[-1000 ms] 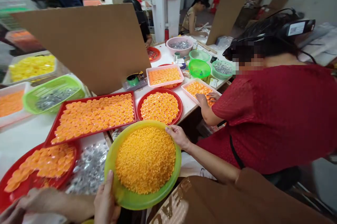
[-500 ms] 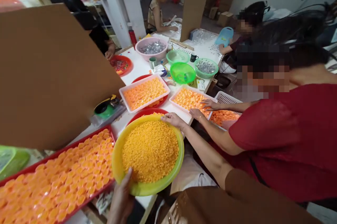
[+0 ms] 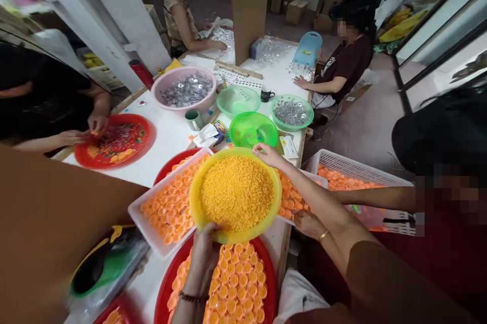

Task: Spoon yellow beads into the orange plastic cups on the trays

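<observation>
A yellow bowl [image 3: 194, 194] heaped with small yellow beads [image 3: 238, 192] is held up in front of me. My left hand [image 3: 205, 248] grips its near rim, thumb on top, with a dark bead bracelet at the wrist. At the far rim, my right hand [image 3: 269, 155] pinches the edge. Below the bowl, a round red tray [image 3: 272, 288] carries many orange cup-shaped pieces [image 3: 239, 278]. Farther left lies a white rectangular tray [image 3: 137, 212] of similar orange pieces, partly covered by the bowl. My right forearm crosses over another white tray [image 3: 321, 181] of orange pieces.
A co-worker's hand [image 3: 310, 223] is close under my right forearm. Bright green [image 3: 274, 136], pale green and pink basins [image 3: 160, 93] stand beyond, beside mugs. Another person works at a red tray [image 3: 144, 154]. A cardboard panel [image 3: 57, 243] stands at left.
The bowl has moved forward along the table, over the round red tray, still in both hands. My view has turned; the long red tray has mostly left it. The co-worker's hands have shifted.
</observation>
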A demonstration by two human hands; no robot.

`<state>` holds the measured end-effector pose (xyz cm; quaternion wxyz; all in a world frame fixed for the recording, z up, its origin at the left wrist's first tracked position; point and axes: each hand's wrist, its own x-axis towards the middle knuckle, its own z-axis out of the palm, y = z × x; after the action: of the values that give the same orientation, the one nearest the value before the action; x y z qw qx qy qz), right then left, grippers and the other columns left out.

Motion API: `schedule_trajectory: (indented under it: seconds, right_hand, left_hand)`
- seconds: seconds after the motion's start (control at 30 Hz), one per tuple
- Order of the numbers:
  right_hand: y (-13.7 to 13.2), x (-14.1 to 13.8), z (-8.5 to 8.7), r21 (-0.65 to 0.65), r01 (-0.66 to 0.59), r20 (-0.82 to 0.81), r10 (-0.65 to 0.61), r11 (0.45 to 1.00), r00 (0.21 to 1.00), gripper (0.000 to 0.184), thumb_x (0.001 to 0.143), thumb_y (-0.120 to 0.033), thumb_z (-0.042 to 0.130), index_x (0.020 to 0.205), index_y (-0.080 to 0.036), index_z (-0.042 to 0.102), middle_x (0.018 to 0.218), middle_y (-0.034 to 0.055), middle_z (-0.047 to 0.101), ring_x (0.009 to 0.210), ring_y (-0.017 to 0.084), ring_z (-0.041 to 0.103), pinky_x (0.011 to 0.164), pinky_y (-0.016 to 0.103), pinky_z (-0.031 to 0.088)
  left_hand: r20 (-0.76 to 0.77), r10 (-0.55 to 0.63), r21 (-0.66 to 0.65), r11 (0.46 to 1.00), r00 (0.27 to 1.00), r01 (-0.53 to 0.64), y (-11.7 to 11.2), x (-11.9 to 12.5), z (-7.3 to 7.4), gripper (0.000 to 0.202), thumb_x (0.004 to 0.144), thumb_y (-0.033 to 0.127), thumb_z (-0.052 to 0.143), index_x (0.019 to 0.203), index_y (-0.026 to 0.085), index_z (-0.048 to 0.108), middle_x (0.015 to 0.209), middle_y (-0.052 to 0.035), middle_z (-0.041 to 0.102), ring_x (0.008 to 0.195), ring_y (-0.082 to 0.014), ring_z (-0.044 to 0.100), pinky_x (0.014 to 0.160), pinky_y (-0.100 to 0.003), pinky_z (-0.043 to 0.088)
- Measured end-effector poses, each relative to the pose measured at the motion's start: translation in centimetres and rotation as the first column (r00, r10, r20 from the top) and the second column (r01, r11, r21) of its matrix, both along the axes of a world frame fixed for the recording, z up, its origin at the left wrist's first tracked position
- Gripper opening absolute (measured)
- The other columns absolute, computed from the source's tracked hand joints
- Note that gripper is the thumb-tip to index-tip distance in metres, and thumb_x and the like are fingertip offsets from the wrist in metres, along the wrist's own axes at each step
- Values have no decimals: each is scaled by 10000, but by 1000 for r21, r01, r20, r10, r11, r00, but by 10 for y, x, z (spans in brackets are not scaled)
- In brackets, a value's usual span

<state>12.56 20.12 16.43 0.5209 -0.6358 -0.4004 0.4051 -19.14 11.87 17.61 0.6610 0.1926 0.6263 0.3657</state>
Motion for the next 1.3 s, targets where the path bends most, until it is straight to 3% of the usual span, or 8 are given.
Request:
schedule_trajectory:
  seconds: [0.1, 0.17, 0.23, 0.33, 0.53, 0.77, 1.1, 1.3]
  right_hand:
    - [12, 39, -1, 0, 112, 179, -110, 994, 978, 266, 946, -368, 647, 1096, -153, 691, 1115, 128, 691, 1117, 270, 616, 1039, 450, 471]
    - [11, 47, 1, 62, 38, 384, -58, 997, 921, 355, 991, -362, 583, 1269, -156, 664, 1294, 167, 641, 1259, 299, 571, 1121, 498, 432]
    - [7, 38, 3, 73, -238, 618, 143, 969, 773, 474, 988, -371, 606, 1426, -188, 610, 1499, 180, 517, 1411, 327, 472, 1194, 542, 366]
    - [8, 9, 1, -120, -580, 794, 429, 806, 431, 667, 900, -362, 737, 1534, -279, 549, 1711, 158, 250, 1565, 403, 245, 1237, 674, 201]
    - [53, 1, -16, -213, -648, 868, 446, 731, 217, 591, 933, -345, 686, 1511, -280, 580, 1703, 184, 279, 1574, 381, 214, 1220, 668, 190]
    - [99, 35, -40, -178, -680, 891, 409, 711, 194, 621, 854, -279, 763, 1454, -220, 618, 1649, 165, 378, 1505, 364, 314, 1216, 551, 283]
    - [137, 71, -75, -220, -571, 891, 401, 791, 213, 674, 820, -99, 738, 1470, -219, 605, 1642, 174, 423, 1468, 371, 426, 1136, 537, 458]
    - [147, 95, -61, -202, -448, 824, 398, 871, 403, 484, 936, -176, 659, 1417, -217, 679, 1628, 149, 461, 1424, 327, 527, 1137, 483, 494]
  left_hand:
    - [28, -20, -50, 999, 999, 21, 42, 34, -6, 242, 971, 369, 661, 1045, 139, 640, 908, -19, 625, 703, -100, 567, 602, -237, 511]
    - [39, -21, -69, 997, 999, 24, 63, 53, -9, 248, 970, 366, 662, 1071, 141, 640, 940, -28, 632, 727, -106, 579, 618, -245, 523]
    - [42, -22, -76, 997, 999, 26, 80, 68, -10, 253, 970, 361, 662, 1095, 143, 639, 964, -34, 636, 748, -112, 589, 631, -252, 534]
    - [36, -30, -61, 998, 999, 32, 100, 86, -7, 250, 967, 339, 664, 1122, 145, 639, 990, -40, 642, 765, -117, 598, 638, -254, 538]
    - [-4, -56, -38, 998, 998, 56, 128, 109, 2, 216, 963, 307, 667, 1101, 145, 632, 943, -22, 621, 711, -100, 559, 593, -230, 500]
    - [-45, -77, -50, 996, 996, 75, 145, 122, 4, 197, 966, 325, 664, 1032, 145, 619, 836, 12, 564, 637, -80, 496, 539, -206, 444]
    - [-79, -90, -108, 991, 993, 82, 149, 125, 6, 153, 956, 280, 670, 967, 148, 593, 797, 28, 528, 623, -76, 478, 531, -200, 428]
    - [-86, -69, -94, 994, 994, 60, 146, 121, 8, 135, 857, 155, 691, 884, 161, 559, 765, 36, 513, 614, -80, 463, 526, -201, 415]
